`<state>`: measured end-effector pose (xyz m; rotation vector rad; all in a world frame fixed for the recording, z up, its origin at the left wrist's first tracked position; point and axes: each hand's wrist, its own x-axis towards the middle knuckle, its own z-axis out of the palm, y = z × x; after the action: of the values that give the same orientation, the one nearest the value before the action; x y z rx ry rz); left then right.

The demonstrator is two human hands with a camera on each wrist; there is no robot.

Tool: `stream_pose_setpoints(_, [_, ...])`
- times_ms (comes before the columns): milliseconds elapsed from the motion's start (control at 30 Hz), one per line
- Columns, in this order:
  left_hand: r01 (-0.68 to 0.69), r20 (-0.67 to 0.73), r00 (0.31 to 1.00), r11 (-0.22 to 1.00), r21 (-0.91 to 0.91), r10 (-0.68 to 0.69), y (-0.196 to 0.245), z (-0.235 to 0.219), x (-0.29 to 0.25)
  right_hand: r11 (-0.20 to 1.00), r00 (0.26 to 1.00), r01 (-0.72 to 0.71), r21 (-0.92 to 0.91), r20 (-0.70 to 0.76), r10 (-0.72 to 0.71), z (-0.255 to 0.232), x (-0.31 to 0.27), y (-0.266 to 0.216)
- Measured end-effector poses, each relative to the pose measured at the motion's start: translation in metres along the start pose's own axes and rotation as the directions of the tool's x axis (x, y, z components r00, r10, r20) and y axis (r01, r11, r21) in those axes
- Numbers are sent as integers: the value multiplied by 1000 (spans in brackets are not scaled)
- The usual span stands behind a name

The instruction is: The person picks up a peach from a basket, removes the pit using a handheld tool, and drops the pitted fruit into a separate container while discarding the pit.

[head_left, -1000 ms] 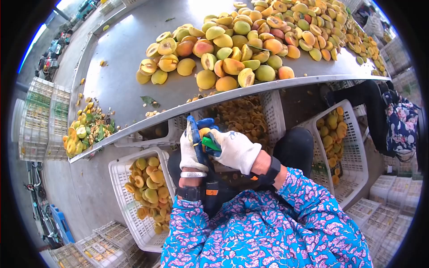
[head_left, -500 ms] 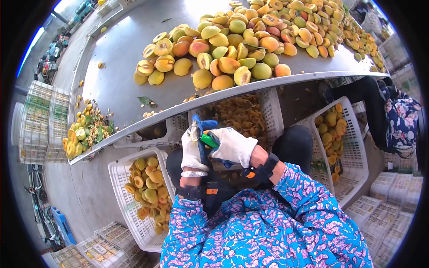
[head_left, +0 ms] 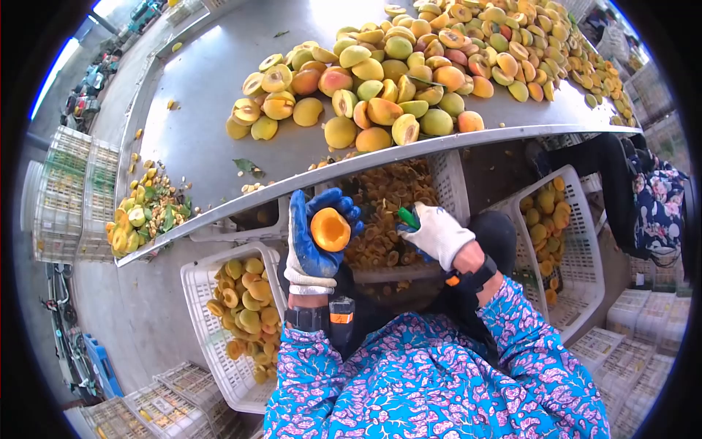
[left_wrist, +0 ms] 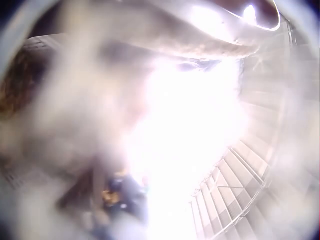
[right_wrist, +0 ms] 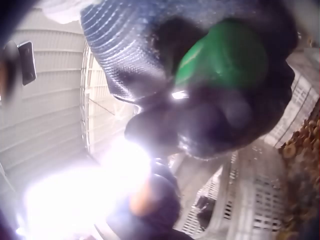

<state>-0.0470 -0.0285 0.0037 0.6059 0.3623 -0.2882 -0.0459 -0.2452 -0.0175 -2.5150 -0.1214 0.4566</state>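
Note:
An apricot half (head_left: 330, 230) lies in the upturned palm of my left hand (head_left: 313, 238), its orange cut face showing. The blue-coated glove fingers curl up round its side. My right hand (head_left: 437, 235), in a white and blue glove, grips a green-handled tool (head_left: 407, 217) a short way to the right. The same green handle (right_wrist: 225, 55) fills the palm in the right wrist view; its working end is hidden. Below both hands is a crate of small brown-orange pieces (head_left: 384, 219). Glare and blur wash out the left wrist view.
A metal table (head_left: 197, 110) carries a large heap of apricots (head_left: 409, 80), many halved, and scraps with leaves (head_left: 164, 212) at its left corner. Crates of apricots stand left (head_left: 191, 293) and right (head_left: 585, 293) of my knees. Another person's legs (head_left: 610, 175) show at right.
My hands were together over the fruit with the green-handled tool; now they are apart. The left palm has turned up, showing the apricot half, and the right hand has moved right with the tool.

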Motion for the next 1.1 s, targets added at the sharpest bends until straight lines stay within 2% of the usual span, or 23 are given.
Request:
stream_pose_setpoints(67, [-25, -26, 999, 999, -29, 24, 8, 2, -8, 986, 999, -19, 167, 31, 14, -1, -1, -11])
stream_pose_setpoints(100, [-151, -24, 988, 988, 1, 151, 11, -10, -10, 979, 995, -59, 196, 92, 41, 2, -1, -15])
stream_pose_setpoints(133, [-179, 36, 983, 983, -37, 180, 24, -22, -15, 983, 993, -39, 178, 120, 18, 4, -3, -20])
stream_pose_setpoints(200, [-345, 31, 938, 938, -42, 346, 55, -50, -38, 989, 984, 4, 151, 177, -31, 14, -11, -17])
stream_pose_setpoints(233, [-502, -19, 858, 844, 188, 514, 70, -75, -53, 989, 977, 31, 146, 203, -61, 28, -13, -11])
stream_pose_setpoints(267, [-502, -125, 825, 816, 285, 551, 84, -90, -71, 990, 962, 51, 132, 259, -84, 42, -14, -5])
stream_pose_setpoints(300, [-468, -170, 813, 799, 378, 557, 99, -105, -87, 993, 938, 16, 114, 343, -54, 49, -20, -2])
stream_pose_setpoints(333, [-383, -190, 782, 697, 606, 594, 115, -116, -99, 997, 927, 16, 78, 373, -44, 56, -25, -1])
stream_pose_setpoints(367, [-198, -282, 686, 545, 815, 671, 127, -150, -103, 999, 916, 14, 42, 400, -29, 63, -30, 2])
stream_pose_setpoints(433, [100, -250, 527, 233, 967, 812, 117, -97, -95, 999, 884, 36, 12, 467, -38, 71, -35, 7])
stream_pose_setpoints(533, [-108, -76, 640, 188, 976, 764, 97, -17, -45, 995, 896, -13, 99, 443, -32, 72, -34, 13])
stream_pose_setpoints(600, [-298, 200, 730, 40, 954, 654, 78, 21, 4, 977, 896, -58, 207, 442, -41, 61, -27, 16])
stream_pose_setpoints(633, [-245, 274, 745, -133, 960, 608, 68, 41, 28, 957, 927, -47, 286, 369, -65, 58, -28, 22])
stream_pose_setpoints(667, [-271, 319, 774, -169, 948, 547, 59, 55, 55, 968, 956, 17, 251, 281, -89, 68, -26, 34])
stream_pose_setpoints(700, [-228, 368, 791, -323, 919, 489, 52, 63, 83, 971, 964, 20, 237, 253, -82, 67, -25, 37])
stream_pose_setpoints(733, [-119, 303, 856, -412, 903, 418, 44, 74, 105, 975, 964, 0, 224, 259, -59, 62, -24, 37])
stream_pose_setpoints(767, [-52, 324, 878, -603, 796, 352, 37, 82, 118, 972, 951, -45, 230, 309, -29, 60, -23, 37])
stream_pose_setpoints(867, [33, 216, 951, -768, 640, 220, 33, 89, 142, 964, 949, -66, 258, 315, -19, 53, -22, 34])
stream_pose_setpoints(933, [-9, 266, 937, -747, 665, 225, 38, 87, 143, 952, 934, -116, 285, 358, 7, 40, -23, 26])
stream_pose_setpoints(1000, [-52, 337, 895, -682, 730, 293, 44, 72, 138, 947, 961, -109, 301, 275, 24, 45, -20, 29])
stream_pose_setpoints(1033, [-107, 329, 878, -528, 842, 347, 54, 61, 133, 944, 969, -113, 309, 246, 36, 50, -21, 30])
stream_pose_setpoints(1067, [-236, 266, 906, -130, 963, 330, 64, 48, 130, 919, 978, -143, 368, 197, 73, 53, -22, 32])
stream_pose_setpoints(1100, [-307, 214, 927, 293, 905, 308, 71, 38, 121, 889, 983, -164, 427, 145, 111, 50, -20, 31])
